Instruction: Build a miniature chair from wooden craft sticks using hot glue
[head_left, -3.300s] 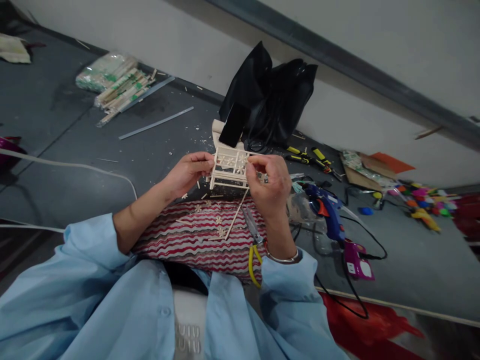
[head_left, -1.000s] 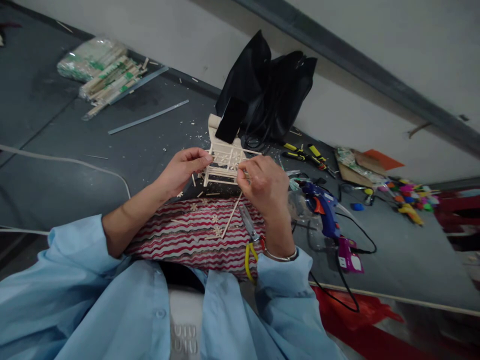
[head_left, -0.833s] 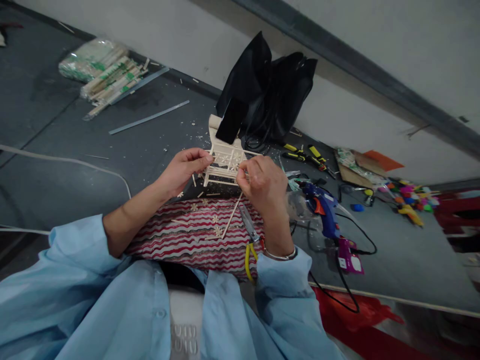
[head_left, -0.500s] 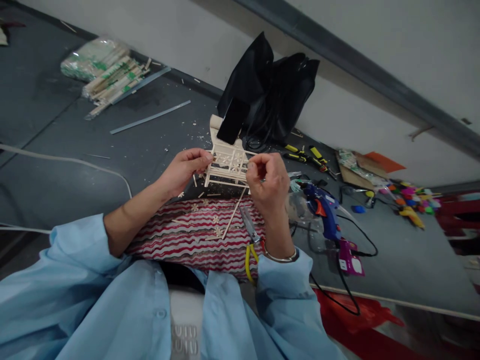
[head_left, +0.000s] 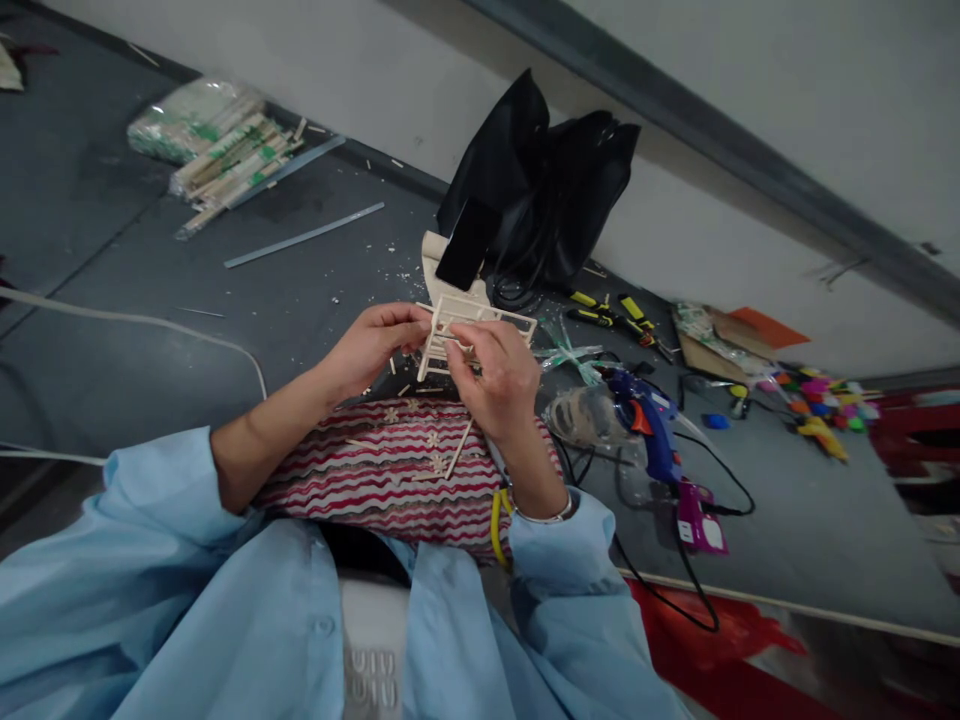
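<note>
My left hand (head_left: 381,348) is closed, thumb and fingers pinching the left end of a small model frame (head_left: 489,304) built of thin pale wooden sticks. In front of the frame is my right hand (head_left: 501,378), its thumb and forefinger pinched together by the frame's left part; whatever lies between those fingertips is too small to name. Beneath both hands a red and white striped cushion (head_left: 352,500) carries small wooden flower shapes (head_left: 438,463) and a loose stick (head_left: 459,450). Yellow-handled pliers (head_left: 496,530) lie at the cushion's right side, partly covered by my right wrist.
Behind the frame, a phone (head_left: 469,243) leans on a black bag (head_left: 555,180). To the right lie a blue glue gun (head_left: 651,420), a purple power box (head_left: 700,518), and yellow-black tools (head_left: 611,312). Bagged sticks (head_left: 232,165) and a metal strip (head_left: 304,236) lie left.
My right hand has moved left, from the frame's right end to its left part. The frame's top side has tilted up and shows more openly. My left hand has hardly moved.
</note>
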